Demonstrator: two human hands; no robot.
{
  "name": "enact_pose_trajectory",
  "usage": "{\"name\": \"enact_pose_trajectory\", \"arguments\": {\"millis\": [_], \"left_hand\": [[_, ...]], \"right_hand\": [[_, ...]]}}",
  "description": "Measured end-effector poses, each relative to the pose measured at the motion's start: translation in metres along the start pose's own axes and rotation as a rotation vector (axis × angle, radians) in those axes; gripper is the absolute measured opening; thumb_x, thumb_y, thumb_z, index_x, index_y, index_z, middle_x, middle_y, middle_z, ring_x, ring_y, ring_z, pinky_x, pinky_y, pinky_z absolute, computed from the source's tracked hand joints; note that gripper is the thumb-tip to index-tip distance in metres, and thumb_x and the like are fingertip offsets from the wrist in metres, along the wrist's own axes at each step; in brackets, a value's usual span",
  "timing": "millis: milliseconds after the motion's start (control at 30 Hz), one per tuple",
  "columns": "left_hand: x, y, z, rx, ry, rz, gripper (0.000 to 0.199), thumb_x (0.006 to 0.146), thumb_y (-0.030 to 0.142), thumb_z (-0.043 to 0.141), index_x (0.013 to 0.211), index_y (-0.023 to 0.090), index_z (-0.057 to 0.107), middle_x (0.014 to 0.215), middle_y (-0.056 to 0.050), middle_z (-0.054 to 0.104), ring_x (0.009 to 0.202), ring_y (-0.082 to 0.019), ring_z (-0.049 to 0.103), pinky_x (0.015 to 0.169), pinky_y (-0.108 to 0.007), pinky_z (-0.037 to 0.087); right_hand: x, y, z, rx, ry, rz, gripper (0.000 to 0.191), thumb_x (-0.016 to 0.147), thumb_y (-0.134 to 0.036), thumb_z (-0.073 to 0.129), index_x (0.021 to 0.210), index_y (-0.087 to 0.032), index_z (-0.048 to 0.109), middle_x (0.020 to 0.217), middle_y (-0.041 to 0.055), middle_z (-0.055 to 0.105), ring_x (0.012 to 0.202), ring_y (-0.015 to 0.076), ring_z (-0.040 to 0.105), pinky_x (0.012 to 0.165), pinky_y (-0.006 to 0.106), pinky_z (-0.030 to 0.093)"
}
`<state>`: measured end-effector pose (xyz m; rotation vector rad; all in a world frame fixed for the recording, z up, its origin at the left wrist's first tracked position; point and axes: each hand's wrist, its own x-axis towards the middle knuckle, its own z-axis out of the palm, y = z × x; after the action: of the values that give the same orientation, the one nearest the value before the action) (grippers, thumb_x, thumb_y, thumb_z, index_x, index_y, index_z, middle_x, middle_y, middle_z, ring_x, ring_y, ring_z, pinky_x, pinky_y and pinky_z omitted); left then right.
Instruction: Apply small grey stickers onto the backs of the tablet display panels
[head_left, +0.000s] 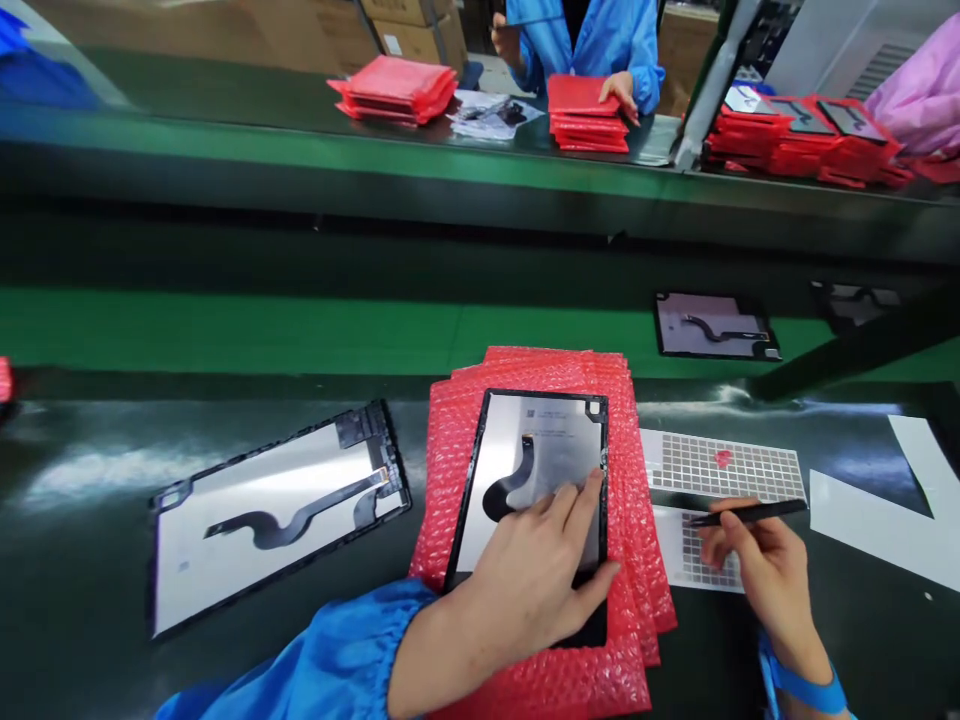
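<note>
A tablet screen panel (465, 510) with a silver back and a dark curved flex cable (517, 480) lies on a stack of red bubble-wrap bags (615, 670). Across its lower right part rests my left hand (532, 570), fingers stretched out and thumb at the right edge. My right hand (765, 560) is closed on black tweezers (765, 511), their tip pointing left over a white sheet of small grid stickers (675, 570). Just beyond it is a second sticker sheet (720, 465) with a red mark. To the left, another screen panel (277, 520) lies on the dark table.
Beyond the table edge runs a green conveyor belt (300, 330) carrying a screen panel (712, 325) at right. A dark post (855, 350) slants in from the right. White paper (885, 515) lies far right. Across, a blue-sleeved person (585, 40) touches stacked red bags (585, 125).
</note>
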<state>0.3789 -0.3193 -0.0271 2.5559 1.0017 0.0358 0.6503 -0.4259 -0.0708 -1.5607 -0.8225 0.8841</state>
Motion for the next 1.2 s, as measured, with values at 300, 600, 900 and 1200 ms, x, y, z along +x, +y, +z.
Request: {"name": "enact_pose_trajectory", "arguments": {"millis": [300, 600, 900, 1200], "left_hand": [[0.001, -0.002, 0.008, 0.118, 0.186, 0.046, 0.065, 0.101, 0.041, 0.066, 0.150, 0.001, 0.054, 0.098, -0.012, 0.079, 0.073, -0.028, 0.077, 0.057, -0.040, 0.064], [0.000, -0.005, 0.014, 0.120, 0.226, 0.069, 0.061, 0.107, 0.041, 0.057, 0.154, 0.003, 0.048, 0.090, -0.010, 0.076, 0.071, -0.028, 0.076, 0.057, -0.039, 0.062], [0.003, -0.002, 0.011, 0.021, 0.146, 0.050, 0.066, 0.104, 0.042, 0.062, 0.156, 0.003, 0.050, 0.097, -0.012, 0.077, 0.079, -0.030, 0.078, 0.065, -0.042, 0.065], [-0.015, -0.033, -0.016, -0.440, 0.267, 0.231, 0.044, 0.105, 0.038, 0.059, 0.142, 0.015, 0.065, 0.113, -0.012, 0.080, 0.100, -0.028, 0.078, 0.092, -0.039, 0.063]], "right_hand": [[-0.046, 0.038, -0.018, -0.193, -0.117, 0.135, 0.039, 0.103, -0.056, 0.072, 0.103, -0.017, 0.073, 0.068, 0.0061, 0.073, 0.054, 0.0211, 0.070, 0.048, 0.028, 0.057], [-0.049, 0.051, -0.028, -0.274, -0.177, 0.135, 0.036, 0.105, -0.054, 0.069, 0.108, -0.018, 0.073, 0.071, 0.0044, 0.073, 0.060, 0.0204, 0.069, 0.055, 0.028, 0.056], [-0.038, 0.045, -0.030, -0.218, -0.212, 0.206, 0.042, 0.102, -0.058, 0.073, 0.107, -0.016, 0.073, 0.074, 0.0071, 0.075, 0.061, 0.0218, 0.071, 0.057, 0.030, 0.059], [-0.028, 0.031, -0.043, -0.138, -0.148, 0.213, 0.051, 0.092, -0.067, 0.080, 0.092, -0.016, 0.076, 0.063, 0.0057, 0.070, 0.052, 0.0229, 0.068, 0.055, 0.034, 0.060]]}}
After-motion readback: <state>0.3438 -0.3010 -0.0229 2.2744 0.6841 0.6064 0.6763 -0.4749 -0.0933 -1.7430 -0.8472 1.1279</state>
